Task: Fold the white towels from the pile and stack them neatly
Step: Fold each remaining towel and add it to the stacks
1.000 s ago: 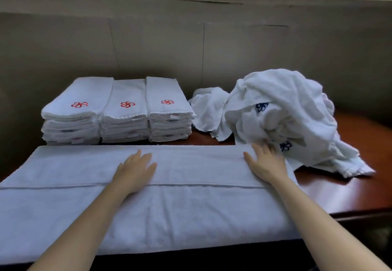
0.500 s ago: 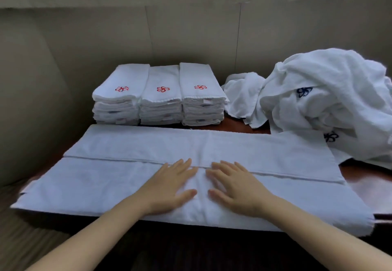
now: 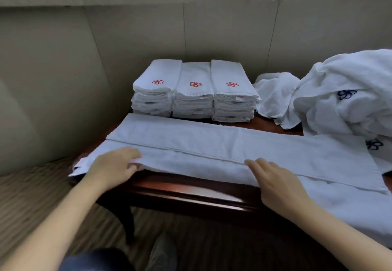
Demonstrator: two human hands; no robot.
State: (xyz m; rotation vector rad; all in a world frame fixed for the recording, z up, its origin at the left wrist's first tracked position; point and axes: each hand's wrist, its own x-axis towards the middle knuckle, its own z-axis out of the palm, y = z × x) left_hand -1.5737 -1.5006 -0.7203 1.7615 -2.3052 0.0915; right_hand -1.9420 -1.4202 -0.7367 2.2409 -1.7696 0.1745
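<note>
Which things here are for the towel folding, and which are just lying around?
For the job: spread towel, left hand, right hand, crumpled towel pile, three folded stacks.
Just there: wooden table, shoe, striped carpet.

Left hand (image 3: 114, 164) at frame's lower left, fingers curled, pinching cloth; right hand (image 3: 275, 182) at lower centre-right, fingers straight, palm down.

It looks like a hotel room or linen area. Stacks (image 3: 194, 92) of matching white towels with embroidered logos sit on a dark wooden table (image 3: 186, 194). The floor is carpet (image 3: 31, 196).
</note>
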